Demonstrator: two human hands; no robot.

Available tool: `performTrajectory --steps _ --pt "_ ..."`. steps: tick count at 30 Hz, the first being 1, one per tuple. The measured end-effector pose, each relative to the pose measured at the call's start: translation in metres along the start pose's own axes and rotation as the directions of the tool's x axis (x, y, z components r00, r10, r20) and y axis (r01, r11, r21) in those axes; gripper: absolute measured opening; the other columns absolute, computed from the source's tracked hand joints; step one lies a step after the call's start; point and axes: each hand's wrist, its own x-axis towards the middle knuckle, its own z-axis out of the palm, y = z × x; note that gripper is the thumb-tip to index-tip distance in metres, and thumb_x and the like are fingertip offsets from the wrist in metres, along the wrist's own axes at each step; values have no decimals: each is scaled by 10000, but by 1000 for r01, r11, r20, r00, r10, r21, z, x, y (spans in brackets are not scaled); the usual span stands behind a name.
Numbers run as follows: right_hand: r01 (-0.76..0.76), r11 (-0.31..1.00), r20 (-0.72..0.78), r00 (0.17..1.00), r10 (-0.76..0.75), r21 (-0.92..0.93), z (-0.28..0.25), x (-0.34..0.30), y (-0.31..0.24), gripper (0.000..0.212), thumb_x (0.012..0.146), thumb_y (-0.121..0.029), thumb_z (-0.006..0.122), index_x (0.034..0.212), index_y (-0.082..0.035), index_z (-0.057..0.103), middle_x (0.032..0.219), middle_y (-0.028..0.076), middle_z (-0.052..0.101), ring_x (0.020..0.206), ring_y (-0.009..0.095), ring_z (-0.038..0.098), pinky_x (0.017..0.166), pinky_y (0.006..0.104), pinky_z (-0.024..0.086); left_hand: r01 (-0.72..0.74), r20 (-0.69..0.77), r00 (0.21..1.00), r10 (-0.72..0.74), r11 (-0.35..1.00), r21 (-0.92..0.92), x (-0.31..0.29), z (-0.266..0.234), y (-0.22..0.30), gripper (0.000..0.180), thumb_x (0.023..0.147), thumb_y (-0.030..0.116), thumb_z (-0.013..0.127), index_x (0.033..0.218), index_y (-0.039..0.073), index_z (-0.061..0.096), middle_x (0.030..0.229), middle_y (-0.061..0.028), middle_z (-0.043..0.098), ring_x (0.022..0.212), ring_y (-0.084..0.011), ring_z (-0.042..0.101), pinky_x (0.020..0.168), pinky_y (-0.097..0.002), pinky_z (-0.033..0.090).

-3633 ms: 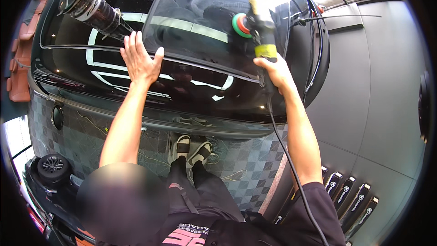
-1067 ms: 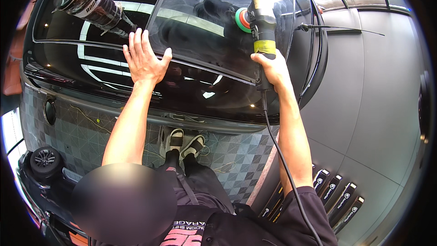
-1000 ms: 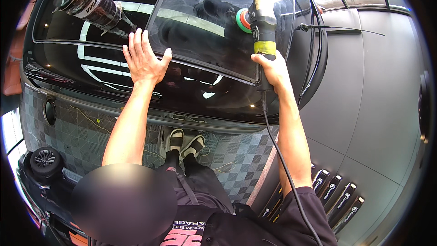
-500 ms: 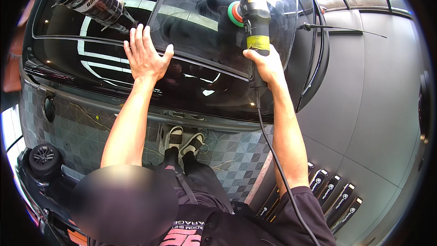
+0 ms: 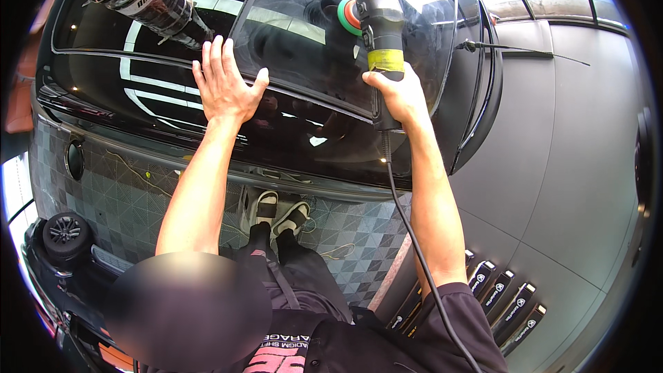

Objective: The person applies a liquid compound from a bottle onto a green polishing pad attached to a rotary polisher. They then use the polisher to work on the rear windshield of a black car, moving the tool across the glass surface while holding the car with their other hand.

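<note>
My right hand (image 5: 402,93) is wrapped round the black rear handle of a car polisher (image 5: 382,24), below its yellow band. The polisher's round green and orange pad (image 5: 348,15) is at the glossy dark panel (image 5: 290,62) of the black car's roof, where hazy smears show. From the handle a black cord (image 5: 407,214) runs down past my right forearm. My left hand (image 5: 230,88) lies palm down on the roof with fingers spread. Just beyond its fingertips is the narrow tip of a dark, bottle-like object (image 5: 155,3) with a pale label band.
An antenna (image 5: 473,46) sticks out at the car's rear right. Several black boxes (image 5: 514,304) line the grey floor at the lower right. Below the car is a patterned tile floor (image 5: 131,200), where my sandalled feet (image 5: 290,215) stand. A dark vehicle's wheel (image 5: 67,232) shows at the lower left.
The polisher and my right hand have shifted slightly left and up. My left hand rests in nearly the same spot on the roof, a little to the right in the picture.
</note>
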Motion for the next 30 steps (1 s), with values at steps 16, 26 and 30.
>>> performTrajectory --steps 16,26,30 --pt "-36 987 4 999 36 156 -17 6 11 518 764 -343 866 1126 -23 680 970 93 738 862 196 703 828 363 558 -5 -1 1000 5 1000 -3 0 0 0 928 869 566 695 1556 39 359 1626 -165 342 1562 -357 264 1251 -615 220" --pt "2 999 23 1000 -3 32 8 -12 -9 658 748 -378 881 1244 -14 646 1101 130 735 1019 231 711 934 377 544 8 8 1000 -8 999 -40 0 0 1 925 877 566 693 1567 49 358 1636 -161 338 1574 -348 236 1267 -604 188" --pt "26 1000 83 996 -25 -10 25 -20 -31 707 751 -401 875 1291 -17 628 1143 152 732 1053 255 708 953 387 540 16 13 1000 -15 999 -52 0 0 1 927 872 553 701 1566 44 356 1640 -163 329 1575 -350 231 1270 -604 180"
